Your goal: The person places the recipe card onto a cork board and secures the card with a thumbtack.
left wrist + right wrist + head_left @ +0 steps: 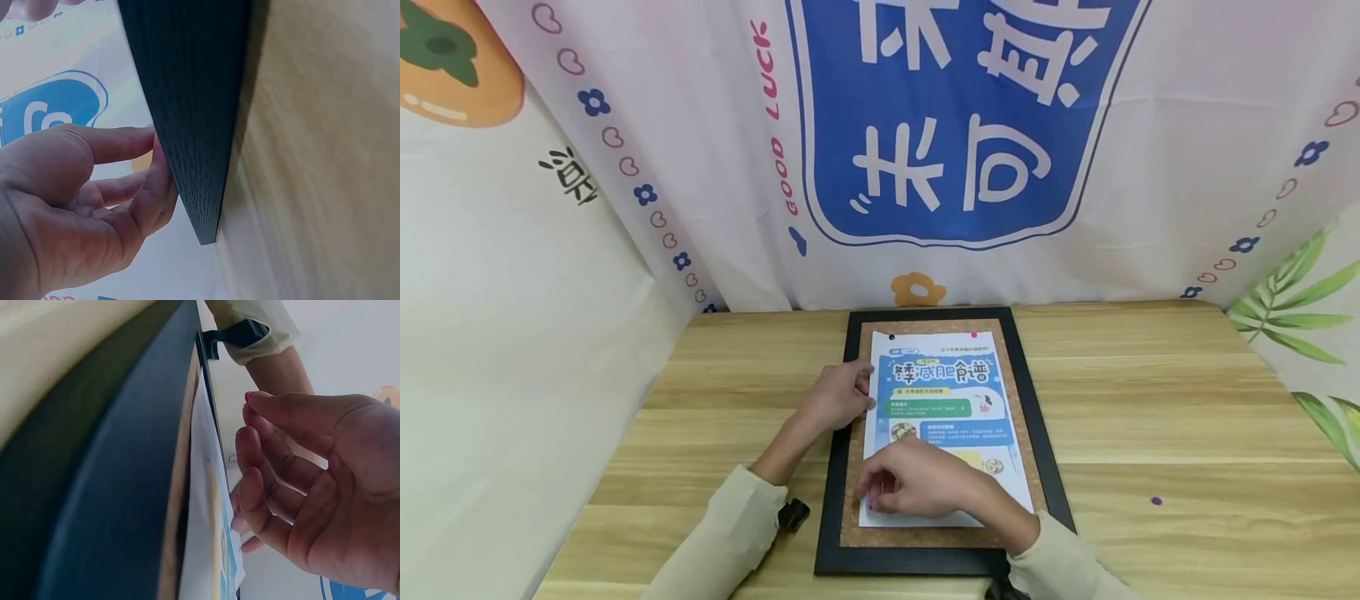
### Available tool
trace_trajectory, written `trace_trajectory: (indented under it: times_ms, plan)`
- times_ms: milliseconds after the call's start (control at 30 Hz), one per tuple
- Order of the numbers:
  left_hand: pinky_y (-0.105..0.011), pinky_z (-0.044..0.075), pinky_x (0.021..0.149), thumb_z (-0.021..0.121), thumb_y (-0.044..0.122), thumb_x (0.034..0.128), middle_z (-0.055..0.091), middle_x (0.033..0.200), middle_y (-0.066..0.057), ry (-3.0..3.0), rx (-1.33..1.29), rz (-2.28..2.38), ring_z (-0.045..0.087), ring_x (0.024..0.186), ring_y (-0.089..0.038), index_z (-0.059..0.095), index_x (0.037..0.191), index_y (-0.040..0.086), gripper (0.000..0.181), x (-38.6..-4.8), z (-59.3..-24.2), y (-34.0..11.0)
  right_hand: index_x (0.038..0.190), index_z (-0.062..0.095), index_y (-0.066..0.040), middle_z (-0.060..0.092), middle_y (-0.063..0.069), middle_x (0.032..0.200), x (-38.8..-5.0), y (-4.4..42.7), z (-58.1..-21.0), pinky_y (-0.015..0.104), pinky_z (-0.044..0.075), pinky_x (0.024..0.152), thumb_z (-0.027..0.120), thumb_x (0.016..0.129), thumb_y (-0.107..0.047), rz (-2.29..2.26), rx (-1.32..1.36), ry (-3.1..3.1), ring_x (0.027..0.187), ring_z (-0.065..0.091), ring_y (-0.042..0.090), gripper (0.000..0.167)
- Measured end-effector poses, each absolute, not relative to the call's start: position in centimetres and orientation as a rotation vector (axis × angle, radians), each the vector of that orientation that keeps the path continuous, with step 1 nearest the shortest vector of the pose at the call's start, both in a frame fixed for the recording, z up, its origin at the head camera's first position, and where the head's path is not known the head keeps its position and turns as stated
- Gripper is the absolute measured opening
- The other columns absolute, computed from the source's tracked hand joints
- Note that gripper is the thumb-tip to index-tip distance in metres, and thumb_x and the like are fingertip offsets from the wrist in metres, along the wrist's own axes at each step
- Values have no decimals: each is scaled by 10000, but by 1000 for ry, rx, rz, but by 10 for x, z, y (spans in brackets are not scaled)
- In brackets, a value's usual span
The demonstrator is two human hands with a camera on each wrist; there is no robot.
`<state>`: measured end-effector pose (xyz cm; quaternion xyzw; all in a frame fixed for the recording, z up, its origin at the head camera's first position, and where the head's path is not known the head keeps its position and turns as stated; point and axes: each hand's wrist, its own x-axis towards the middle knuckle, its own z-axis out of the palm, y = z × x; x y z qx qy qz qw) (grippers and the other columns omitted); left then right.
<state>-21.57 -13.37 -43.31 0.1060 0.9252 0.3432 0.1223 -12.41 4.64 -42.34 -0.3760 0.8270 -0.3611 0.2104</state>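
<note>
A printed poster sheet (925,417) with blue headings lies on a cork board (917,537) in a black frame (895,563). A black push pin (892,337) sits at its top left corner and a pink one (974,335) at its top right. My left hand (841,394) touches the sheet's left edge; the frame's side hides its fingertips in the left wrist view. Over the lower left of the sheet, my right hand (917,479) pinches a pinkish-red push pin (248,396) between thumb and index finger, apart from the paper in the right wrist view.
A small purple push pin or dot (1156,501) lies on the wooden table (1150,400) to the right of the board. Behind the table hangs a printed white cloth (700,125) with a blue emblem. Black straps are on both wrists.
</note>
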Motion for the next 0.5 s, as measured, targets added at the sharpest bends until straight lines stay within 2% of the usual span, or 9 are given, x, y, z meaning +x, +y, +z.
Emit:
trace_trajectory:
  times_ms: [300, 500]
  plan:
    - [-250, 507, 596, 773, -27, 935, 668, 912, -78, 2705, 317, 996, 675, 659, -138, 615, 1427, -50, 518, -216, -435, -134, 1044, 818, -162, 723, -151, 821, -120, 36, -436, 132, 534, 696, 733, 1007, -83, -984, -1078, 2259, 702, 618, -84, 122]
    - [-245, 507, 588, 770, -37, 930, 668, 907, -84, 2706, 329, 1004, 675, 651, -139, 621, 1413, -57, 505, -216, -435, -134, 1018, 813, -171, 731, -147, 831, -121, 34, -439, 125, 525, 699, 714, 978, -33, -956, -1083, 2278, 701, 609, -87, 175]
